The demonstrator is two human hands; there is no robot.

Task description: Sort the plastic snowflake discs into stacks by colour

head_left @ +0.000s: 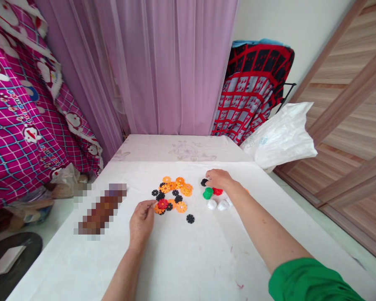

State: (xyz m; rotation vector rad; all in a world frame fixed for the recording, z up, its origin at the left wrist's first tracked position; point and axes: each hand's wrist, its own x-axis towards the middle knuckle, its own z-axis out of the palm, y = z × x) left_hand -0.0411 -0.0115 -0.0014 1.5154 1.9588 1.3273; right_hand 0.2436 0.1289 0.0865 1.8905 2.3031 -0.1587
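Note:
A loose ring of flat notched plastic discs in orange and black lies on the white table, with one red disc (162,203) at its lower left. At that lower left edge, my left hand (143,217) has its fingers curled and its fingertips pinched at an orange disc (158,209). To the right, my right hand (218,179) reaches over the table, its fingers closed at a black disc (204,182). Close by it are a green stack of discs (207,192), a red stack (217,191), partly under my hand, and white stacks (212,204). One black disc (190,218) lies apart.
The white table (181,259) runs back to a flowered cloth (188,149) and purple curtain. A white plastic bag (278,136) leans at its right rear edge. A blurred-out brown item (102,211) lies on the left. Wooden cabinet doors stand on the right.

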